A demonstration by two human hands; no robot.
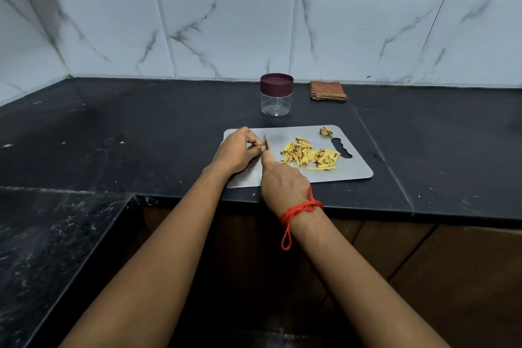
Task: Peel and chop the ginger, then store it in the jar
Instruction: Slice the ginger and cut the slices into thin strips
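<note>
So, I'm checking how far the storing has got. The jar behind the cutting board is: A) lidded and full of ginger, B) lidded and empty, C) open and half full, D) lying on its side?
B: the jar stands upright with its maroon lid on and a clear, empty body, while the chopped ginger lies on the steel cutting board.

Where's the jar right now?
Head view, near centre: the jar stands lidded on the counter, just behind the board, with the cloth to its right.
</note>
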